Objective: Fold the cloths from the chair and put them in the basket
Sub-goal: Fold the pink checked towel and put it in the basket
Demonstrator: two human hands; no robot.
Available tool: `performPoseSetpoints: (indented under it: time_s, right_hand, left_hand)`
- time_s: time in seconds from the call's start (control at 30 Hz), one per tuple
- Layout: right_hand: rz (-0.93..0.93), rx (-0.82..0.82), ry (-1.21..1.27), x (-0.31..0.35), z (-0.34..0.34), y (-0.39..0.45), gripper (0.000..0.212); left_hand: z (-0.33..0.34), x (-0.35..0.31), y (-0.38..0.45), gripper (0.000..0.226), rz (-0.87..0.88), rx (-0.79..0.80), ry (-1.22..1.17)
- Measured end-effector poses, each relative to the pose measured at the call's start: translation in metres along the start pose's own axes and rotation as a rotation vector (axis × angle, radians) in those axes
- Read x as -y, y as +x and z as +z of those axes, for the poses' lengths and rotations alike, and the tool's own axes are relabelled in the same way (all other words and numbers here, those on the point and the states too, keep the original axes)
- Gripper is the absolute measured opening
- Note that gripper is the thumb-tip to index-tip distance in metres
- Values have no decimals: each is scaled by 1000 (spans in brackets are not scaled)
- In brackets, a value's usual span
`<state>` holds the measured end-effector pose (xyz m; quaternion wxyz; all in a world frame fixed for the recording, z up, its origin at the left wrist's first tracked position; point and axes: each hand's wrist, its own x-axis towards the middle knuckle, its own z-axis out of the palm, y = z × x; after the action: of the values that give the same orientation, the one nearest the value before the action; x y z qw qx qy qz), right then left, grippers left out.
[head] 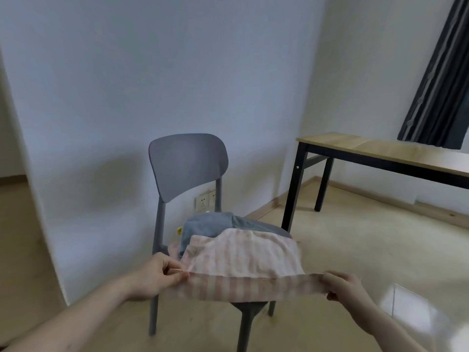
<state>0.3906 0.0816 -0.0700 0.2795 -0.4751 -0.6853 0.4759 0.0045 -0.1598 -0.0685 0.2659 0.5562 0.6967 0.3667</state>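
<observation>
Seat of the grey plastic chair (186,163) mostly hidden from us under cloths, a blue-grey cloth (210,224) half covered behind, our pink-and-white striped cloth (243,260) stretched left to right over the seat's front, left hand (154,275) and right hand (346,288) each pinching an end of its near edge.

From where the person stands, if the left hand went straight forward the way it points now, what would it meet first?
Probably the chair: the left hand, pinching the striped cloth at its corner, points toward the seat and the blue cloth on it. Depth is unclear.
</observation>
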Motion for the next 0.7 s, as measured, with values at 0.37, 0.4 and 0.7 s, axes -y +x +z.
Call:
performPoseSetpoints:
  time_s: [0.37, 0.4, 0.7]
  right_hand:
    - [-54, -322, 197, 42, 25, 71, 13]
    - [-49, -339, 210, 43, 28, 78, 14]
    - [25, -413, 304, 18, 53, 152, 32]
  left_hand:
    - [-19, -45, 73, 54, -22, -470, 55]
    - [-18, -46, 80, 55, -37, -488, 60]
    - [4, -7, 134, 48, -207, -664, 149]
